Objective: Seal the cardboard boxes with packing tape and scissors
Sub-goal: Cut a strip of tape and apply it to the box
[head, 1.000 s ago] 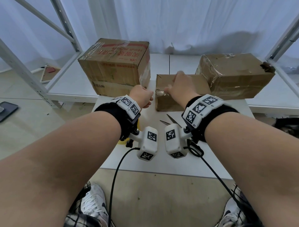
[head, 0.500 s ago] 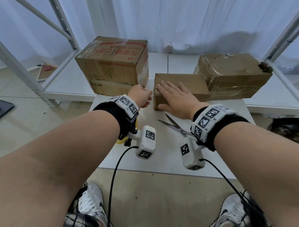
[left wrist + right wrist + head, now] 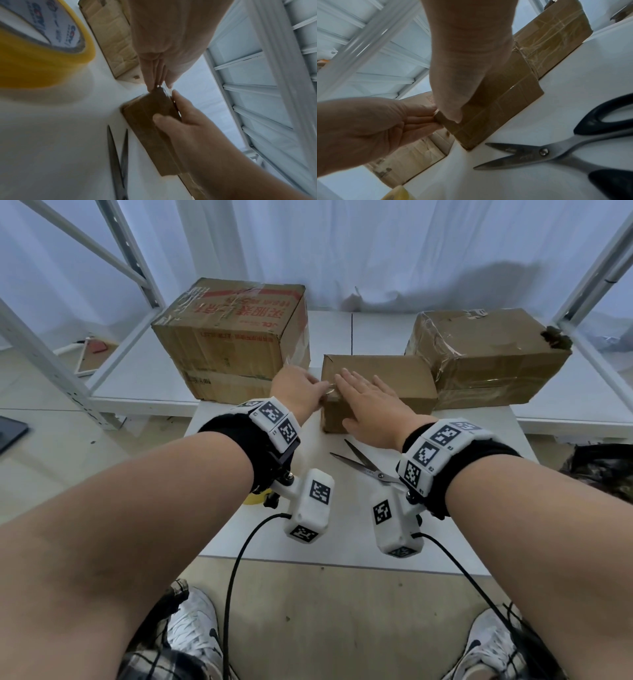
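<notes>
A small brown cardboard box [image 3: 394, 378] sits on the white table [image 3: 342, 539], between two bigger boxes. My right hand [image 3: 359, 392] lies flat on its top near the left end, fingers spread, thumb down the front face [image 3: 159, 117]. My left hand [image 3: 320, 392] reaches the box's upper left corner, its straight fingers [image 3: 423, 119] pressing against the end face, where a shiny bit of clear tape [image 3: 164, 86] shows. Steel scissors [image 3: 366, 463] with black handles lie with their blades apart on the table just in front of the box. A yellow tape roll [image 3: 34, 47] rests under my left wrist.
A large printed carton [image 3: 236, 337] stands at the back left and a tape-wrapped carton [image 3: 486, 354] at the back right, both on a white shelf board. Metal rack posts [image 3: 44, 364] flank the space. A dark bag [image 3: 603, 470] lies at the right.
My right hand has gone from curled over the box's front edge to lying flat on its top. My left hand has moved right to the box's corner.
</notes>
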Motion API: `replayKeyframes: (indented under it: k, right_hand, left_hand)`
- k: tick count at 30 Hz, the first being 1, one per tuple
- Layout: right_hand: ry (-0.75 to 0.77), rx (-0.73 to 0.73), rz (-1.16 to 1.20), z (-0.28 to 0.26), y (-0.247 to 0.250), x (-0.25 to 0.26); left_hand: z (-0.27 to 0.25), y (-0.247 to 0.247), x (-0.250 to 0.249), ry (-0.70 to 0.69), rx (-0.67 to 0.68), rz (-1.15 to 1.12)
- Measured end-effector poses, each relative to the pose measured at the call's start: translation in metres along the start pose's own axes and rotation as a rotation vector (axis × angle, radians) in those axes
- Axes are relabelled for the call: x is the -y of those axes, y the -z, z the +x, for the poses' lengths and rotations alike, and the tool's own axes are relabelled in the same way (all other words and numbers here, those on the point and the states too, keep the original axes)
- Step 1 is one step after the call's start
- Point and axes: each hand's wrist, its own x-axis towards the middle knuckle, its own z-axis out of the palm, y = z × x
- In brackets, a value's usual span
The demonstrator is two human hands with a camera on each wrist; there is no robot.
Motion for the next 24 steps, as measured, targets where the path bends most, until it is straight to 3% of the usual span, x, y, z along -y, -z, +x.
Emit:
replayKeyframes:
  k: [2, 4, 7, 10, 12, 13, 14, 16, 18, 24]
  right_hand:
    - [-0.027, -0.082, 0.230, -0.004, 0.007, 0.000]
    - [-0.100, -0.274, 0.411, -0.012, 0.014, -0.007]
    - [-0.320, -0.486, 0.276, -0.026, 0.015, -0.024]
    - [-0.617, -0.407, 0.332, -0.036, 0.012, -0.036]
    - [-0.687, -0.340, 0.480, -0.037, 0.011, -0.040]
    - [-0.686, -0.329, 0.527, -0.037, 0.011, -0.041]
    - [-0.680, -0.337, 0.555, -0.037, 0.010, -0.042]
    - [-0.669, -0.367, 0.604, -0.038, 0.010, -0.046]
    - [-0.654, -0.372, 0.663, -0.039, 0.009, -0.050]
    - [-0.653, -0.261, 0.689, -0.037, 0.010, -0.042]
  left_hand:
    - [0.001, -0.003, -0.002, -0.005, 0.053, 0.067]
    - [0.004, -0.006, -0.002, 0.030, 0.062, 0.092]
    - [0.010, -0.008, -0.003, 0.105, 0.067, 0.065]
    - [0.007, -0.012, -0.010, 0.221, 0.099, -0.019]
    - [-0.003, -0.010, -0.023, 0.238, 0.125, 0.074]
    - [-0.009, -0.011, -0.023, 0.129, 0.126, 0.236]
    - [-0.011, -0.012, -0.025, 0.139, 0.114, 0.249]
    - [-0.004, -0.012, -0.022, 0.253, 0.096, 0.006]
    - [0.002, -0.012, -0.017, 0.263, 0.089, -0.010]
    - [0.006, -0.010, -0.011, 0.130, 0.140, 0.360]
